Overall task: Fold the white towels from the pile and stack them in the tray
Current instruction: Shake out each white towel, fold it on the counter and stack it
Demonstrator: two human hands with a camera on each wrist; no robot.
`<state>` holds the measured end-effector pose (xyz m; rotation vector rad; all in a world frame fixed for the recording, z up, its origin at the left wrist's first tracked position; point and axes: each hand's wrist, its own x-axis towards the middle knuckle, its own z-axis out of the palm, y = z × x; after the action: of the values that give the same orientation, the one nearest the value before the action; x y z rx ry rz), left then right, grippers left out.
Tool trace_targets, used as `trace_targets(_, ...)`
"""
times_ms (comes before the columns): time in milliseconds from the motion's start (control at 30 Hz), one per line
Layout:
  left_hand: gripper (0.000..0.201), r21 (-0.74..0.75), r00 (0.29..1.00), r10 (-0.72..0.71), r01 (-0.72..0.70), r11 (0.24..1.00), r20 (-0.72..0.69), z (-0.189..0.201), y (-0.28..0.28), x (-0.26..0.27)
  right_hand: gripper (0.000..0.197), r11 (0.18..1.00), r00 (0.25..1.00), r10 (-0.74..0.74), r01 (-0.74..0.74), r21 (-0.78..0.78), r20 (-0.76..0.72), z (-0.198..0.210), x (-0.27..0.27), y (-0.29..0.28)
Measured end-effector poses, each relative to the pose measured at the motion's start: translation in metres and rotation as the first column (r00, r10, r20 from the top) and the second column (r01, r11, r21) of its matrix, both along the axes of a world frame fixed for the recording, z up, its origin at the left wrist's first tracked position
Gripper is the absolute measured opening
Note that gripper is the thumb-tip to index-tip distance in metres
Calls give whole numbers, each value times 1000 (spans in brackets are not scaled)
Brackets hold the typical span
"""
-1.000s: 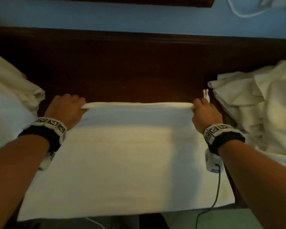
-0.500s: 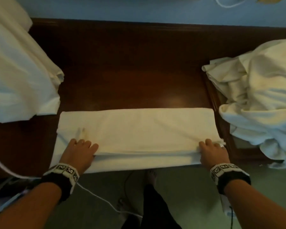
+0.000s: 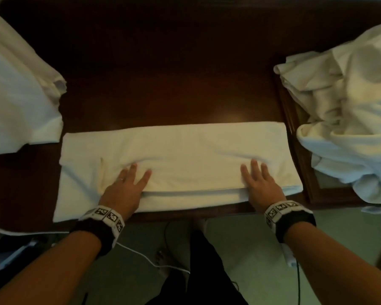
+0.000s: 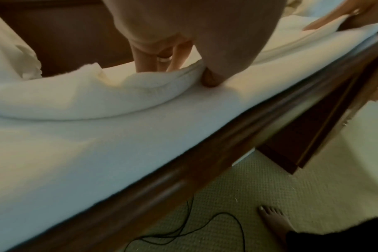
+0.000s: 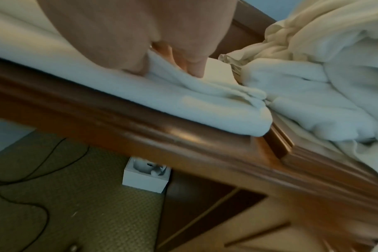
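A white towel (image 3: 178,155), folded into a long strip, lies along the front edge of the dark wooden table (image 3: 174,73). My left hand (image 3: 132,179) lies flat on its left part with fingers spread. My right hand (image 3: 255,177) lies flat on its right part. In the left wrist view my fingers (image 4: 160,56) rest on the top layer of the towel (image 4: 97,136), and my thumb sits at the fold's edge. In the right wrist view my fingers (image 5: 192,68) press the towel (image 5: 183,105). The crumpled pile of towels (image 3: 350,102) fills the wooden tray (image 3: 299,155) at the right.
A large white cloth (image 3: 15,95) lies on the table's left side. The tray's rim (image 5: 278,141) touches the towel's right end. Below the table edge are carpet, cables, a white box (image 5: 145,177) and my bare foot (image 4: 272,220).
Both hands carried the towel's far edge toward me, folding it in half. They then let go and slid forward onto the top layer with fingers spread flat.
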<state>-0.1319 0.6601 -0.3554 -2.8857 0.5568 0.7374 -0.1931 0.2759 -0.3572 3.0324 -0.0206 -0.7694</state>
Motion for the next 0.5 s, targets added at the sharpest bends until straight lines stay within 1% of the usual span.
trace_targets(67,80,-35,999,37,-38,999,-16,-4,-6,31,72,1000,1000,-22,22,18,0,1,31,-8)
trace_targets(200,73,-37,997,61,-62,997,-44,-8,-13,93,77,988,994,-108,111,105,-35,2,90,-19)
trace_targets(300,66,-111,995,56,-66,992,-85,-9,-13,124,77,975,993,-111,117,189,-44,0,111,-30)
trace_targets(367,63,-196,995,62,-76,978,-78,-10,-7,127,78,963,996,-86,84,255,-6,1,107,-38)
trace_targets(433,64,-275,999,47,-47,960,-6,-13,2,110,85,958,997,-50,32,286,56,0,92,-44)
trace_targets(467,67,-272,999,13,1,962,50,-17,7,97,90,964,998,-10,-7,264,66,-1,82,-45)
trace_targets(500,70,-234,994,-44,65,970,96,-22,12,83,95,974,998,38,-50,221,57,-2,73,-44)
